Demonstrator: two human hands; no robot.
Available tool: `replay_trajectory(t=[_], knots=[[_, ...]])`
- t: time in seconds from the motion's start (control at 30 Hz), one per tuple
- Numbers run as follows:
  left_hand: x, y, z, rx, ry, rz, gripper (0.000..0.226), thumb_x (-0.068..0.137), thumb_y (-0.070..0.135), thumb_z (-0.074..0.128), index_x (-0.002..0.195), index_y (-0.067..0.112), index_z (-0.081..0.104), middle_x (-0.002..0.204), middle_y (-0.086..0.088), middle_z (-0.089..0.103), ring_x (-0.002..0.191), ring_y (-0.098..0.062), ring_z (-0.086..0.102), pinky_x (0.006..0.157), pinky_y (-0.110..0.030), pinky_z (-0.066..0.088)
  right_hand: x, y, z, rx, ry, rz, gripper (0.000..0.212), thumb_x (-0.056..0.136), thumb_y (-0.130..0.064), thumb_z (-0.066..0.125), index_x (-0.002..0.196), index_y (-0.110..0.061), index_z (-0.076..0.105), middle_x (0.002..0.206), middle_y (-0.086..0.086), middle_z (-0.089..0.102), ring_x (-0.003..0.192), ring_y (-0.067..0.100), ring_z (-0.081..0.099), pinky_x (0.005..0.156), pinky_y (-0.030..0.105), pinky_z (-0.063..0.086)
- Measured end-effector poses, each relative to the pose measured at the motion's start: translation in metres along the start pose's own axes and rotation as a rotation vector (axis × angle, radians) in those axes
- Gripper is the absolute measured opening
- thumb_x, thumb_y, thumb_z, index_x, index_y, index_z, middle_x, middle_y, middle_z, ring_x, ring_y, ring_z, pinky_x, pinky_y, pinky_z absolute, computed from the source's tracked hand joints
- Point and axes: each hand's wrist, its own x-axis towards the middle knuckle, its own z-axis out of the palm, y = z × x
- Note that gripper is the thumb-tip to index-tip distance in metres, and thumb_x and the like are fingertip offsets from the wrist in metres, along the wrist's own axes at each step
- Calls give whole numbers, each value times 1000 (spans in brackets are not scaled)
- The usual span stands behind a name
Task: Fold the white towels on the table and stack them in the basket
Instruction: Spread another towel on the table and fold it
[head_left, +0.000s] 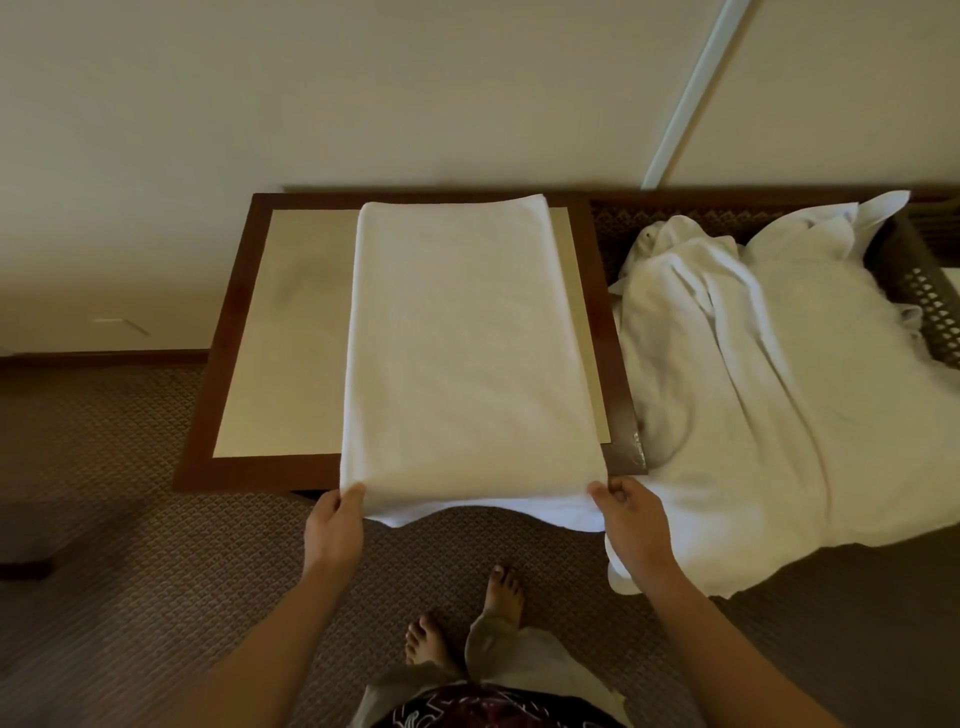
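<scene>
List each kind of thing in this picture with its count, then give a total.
Folded towel: 1
Pile of unfolded towels: 1
Table: 1
Basket: 1
Hands, left hand and right hand: 2
Total: 6

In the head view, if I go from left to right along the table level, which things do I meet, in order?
Carpet floor → table → folded towel, its near corners pinched by the left hand and the right hand → pile of unfolded towels → dark woven basket.

Folded towel (467, 338) lies on brown-framed table (234, 332).
</scene>
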Motion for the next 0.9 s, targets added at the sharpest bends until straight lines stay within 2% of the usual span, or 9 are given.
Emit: replay_trajectory(t=[0.07, 0.13, 0.23, 0.33, 0.43, 0.53, 0.63, 0.77, 0.9], knots=[[-1, -1, -1, 53, 6, 32, 36, 103, 49, 53, 116, 17, 57, 97, 2, 58, 85, -17, 55, 77, -41, 45, -2, 2, -3, 29, -3, -67, 18, 97, -27, 68, 80, -21, 67, 83, -8, 67, 84, 6, 60, 73, 21, 42], [-1, -6, -1, 132, 43, 82, 39, 97, 51, 61, 117, 18, 54, 98, 3, 60, 91, -23, 60, 73, -40, 48, -4, 5, -4, 71, -28, -91, 9, 97, -27, 69, 90, -24, 72, 101, -7, 71, 98, 2, 62, 81, 16, 43], [-2, -11, -2, 82, 143, 39, 43, 92, 48, 71, 120, 20, 53, 103, 5, 60, 99, -24, 60, 84, -45, 52, -3, 6, -5, 123, -72, -13, 13, 100, -23, 66, 89, -29, 71, 112, -5, 67, 101, 8, 61, 86, 24, 42], [-2, -12, -3, 124, 150, 32, 30, 97, 45, 66, 116, 22, 60, 100, 3, 63, 90, -22, 60, 79, -43, 51, 1, 8, -3, 304, -124, 146, 17, 98, -15, 67, 89, -21, 79, 106, 1, 75, 104, 21, 67, 94, 37, 49], [-1, -10, -4, 149, 93, 63, 18, 101, 40, 61, 109, 25, 57, 92, 8, 59, 80, -13, 55, 72, -38, 46, 6, 8, -2, 400, -154, 208, 19, 95, -10, 70, 83, -17, 83, 102, 7, 78, 105, 27, 69, 99, 44, 51], [3, -10, -4, 229, 44, 90, 21, 104, 39, 56, 98, 19, 60, 89, -2, 64, 76, -22, 59, 66, -40, 48, 10, 6, -2, 416, -158, 221, 12, 94, -6, 70, 88, -10, 80, 103, 10, 77, 103, 25, 68, 91, 37, 51], [10, -12, -10, 267, 69, 78, 21, 106, 36, 52, 102, 17, 61, 89, -8, 64, 74, -28, 60, 58, -36, 44, 15, 7, -6, 401, -125, 215, 12, 91, 0, 71, 84, -7, 77, 91, 9, 76, 94, 24, 68, 90, 36, 50], [15, -10, -9, 259, 109, 27, 17, 107, 31, 50, 106, 14, 55, 94, -9, 61, 79, -27, 58, 62, -38, 42, 18, 7, -2, 281, -77, 162, 17, 90, -1, 75, 78, -13, 76, 84, 5, 74, 84, 20, 65, 88, 37, 47], [9, -4, -3, 210, 102, 4, 16, 104, 29, 55, 106, 13, 54, 95, -9, 61, 79, -25, 57, 62, -38, 45, 16, 13, 6, 278, -65, 194, 19, 95, -8, 70, 81, 5, 71, 82, 23, 66, 82, 28, 59, 80, 39, 46]])
